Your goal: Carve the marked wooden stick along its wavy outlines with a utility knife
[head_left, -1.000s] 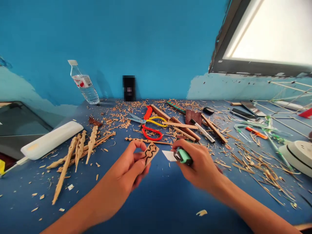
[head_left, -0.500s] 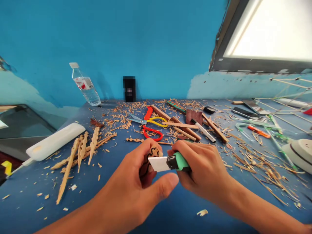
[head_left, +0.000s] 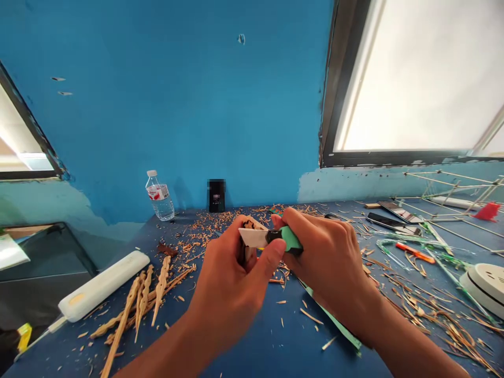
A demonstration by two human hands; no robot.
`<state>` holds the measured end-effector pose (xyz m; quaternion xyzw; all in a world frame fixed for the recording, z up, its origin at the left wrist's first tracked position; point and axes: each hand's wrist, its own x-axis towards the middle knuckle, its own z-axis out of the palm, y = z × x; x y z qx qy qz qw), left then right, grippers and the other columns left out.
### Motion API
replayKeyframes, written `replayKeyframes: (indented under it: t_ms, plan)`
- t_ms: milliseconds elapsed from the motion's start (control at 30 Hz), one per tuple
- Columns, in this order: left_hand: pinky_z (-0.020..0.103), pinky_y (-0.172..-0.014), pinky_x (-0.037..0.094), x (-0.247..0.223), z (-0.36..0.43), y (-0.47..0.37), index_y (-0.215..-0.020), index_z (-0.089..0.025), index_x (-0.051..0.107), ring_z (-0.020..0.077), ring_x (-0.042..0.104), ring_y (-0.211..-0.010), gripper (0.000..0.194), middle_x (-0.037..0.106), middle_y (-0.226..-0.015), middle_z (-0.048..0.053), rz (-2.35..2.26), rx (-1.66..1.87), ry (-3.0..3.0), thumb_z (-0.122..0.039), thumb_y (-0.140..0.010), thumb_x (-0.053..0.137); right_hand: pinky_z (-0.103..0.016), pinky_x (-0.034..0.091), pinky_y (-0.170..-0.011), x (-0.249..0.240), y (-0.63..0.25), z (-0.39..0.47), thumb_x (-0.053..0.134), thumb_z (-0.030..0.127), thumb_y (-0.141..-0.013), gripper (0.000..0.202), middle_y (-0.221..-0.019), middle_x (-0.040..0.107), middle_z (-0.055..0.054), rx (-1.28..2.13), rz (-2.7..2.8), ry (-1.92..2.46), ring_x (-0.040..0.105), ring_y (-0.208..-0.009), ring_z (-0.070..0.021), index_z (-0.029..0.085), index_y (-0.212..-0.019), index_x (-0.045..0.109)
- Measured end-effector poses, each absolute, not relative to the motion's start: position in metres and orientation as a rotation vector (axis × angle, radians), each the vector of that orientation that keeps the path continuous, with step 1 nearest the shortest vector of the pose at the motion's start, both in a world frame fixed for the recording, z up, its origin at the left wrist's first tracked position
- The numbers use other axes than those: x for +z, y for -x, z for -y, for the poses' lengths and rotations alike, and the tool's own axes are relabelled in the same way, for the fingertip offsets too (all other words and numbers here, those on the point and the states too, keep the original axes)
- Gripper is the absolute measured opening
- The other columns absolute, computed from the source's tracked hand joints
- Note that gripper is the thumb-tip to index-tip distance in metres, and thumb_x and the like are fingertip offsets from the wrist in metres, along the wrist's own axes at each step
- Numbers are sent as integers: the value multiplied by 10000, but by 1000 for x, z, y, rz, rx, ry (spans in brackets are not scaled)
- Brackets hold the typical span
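In my left hand (head_left: 226, 283) is a small wooden piece (head_left: 254, 222) with black markings, mostly hidden by the fingers. My right hand (head_left: 331, 257) is wrapped around a green and black utility knife (head_left: 290, 240). Its wide blade (head_left: 252, 238) points left and lies across the front of the wood; whether its edge touches cannot be made out. My left thumb rests at the knife's black neck. Several carved wooden sticks (head_left: 144, 299) lie to the left. A green strip (head_left: 338, 325) lies under my right forearm.
Wood shavings (head_left: 214, 226) litter the table (head_left: 260, 346). A white power strip (head_left: 106, 283) and a water bottle (head_left: 159, 197) stand left. At right are phones (head_left: 394, 223), an orange pen-like tool (head_left: 415, 252), a stick frame (head_left: 457, 184) and a round white socket unit (head_left: 486, 286).
The view has tilted up, showing more wall and window. My left thumb has come in against the knife's neck. My hands now cover most of the scissors behind them.
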<state>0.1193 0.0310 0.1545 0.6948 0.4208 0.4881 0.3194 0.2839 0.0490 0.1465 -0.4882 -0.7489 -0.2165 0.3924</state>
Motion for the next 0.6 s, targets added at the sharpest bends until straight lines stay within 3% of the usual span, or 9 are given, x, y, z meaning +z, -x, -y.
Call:
replayKeyframes:
  t_ms: [133, 333, 500, 600]
  plan:
    - [206, -431, 247, 153, -34, -123, -719, -220, 428, 73, 269, -504, 413, 326, -582, -103, -1109, 1272, -1702, -506, -947, 618, -297, 175, -551, 137, -279, -58, 618, 297, -930, 159, -631, 667, 12, -655, 1813, 1294, 579, -529, -151, 232, -807, 540]
    - [204, -401, 210, 155, -34, -122, -756, -217, 475, 69, 232, -485, 389, 317, -569, -109, -1110, 1238, -1664, -524, -940, 629, -287, 185, -523, 134, -274, -60, 563, 345, -990, 283, -567, 630, 7, -696, 1764, 1250, 532, -492, -119, 223, -739, 522]
    - [196, -426, 249, 150, -43, -124, -719, -226, 418, 80, 250, -512, 412, 327, -587, -98, -1111, 1298, -1677, -502, -942, 628, -293, 156, -523, 133, -275, -65, 608, 244, -883, 31, -657, 688, -2, -673, 1755, 1319, 508, -473, -125, 228, -874, 582]
    - [191, -419, 230, 151, -48, -120, -680, -225, 377, 75, 245, -503, 462, 306, -566, -104, -1078, 1228, -1687, -448, -867, 736, -283, 188, -518, 134, -281, -71, 598, 237, -814, 64, -621, 646, 19, -491, 1816, 1263, 479, -476, -119, 233, -821, 534]
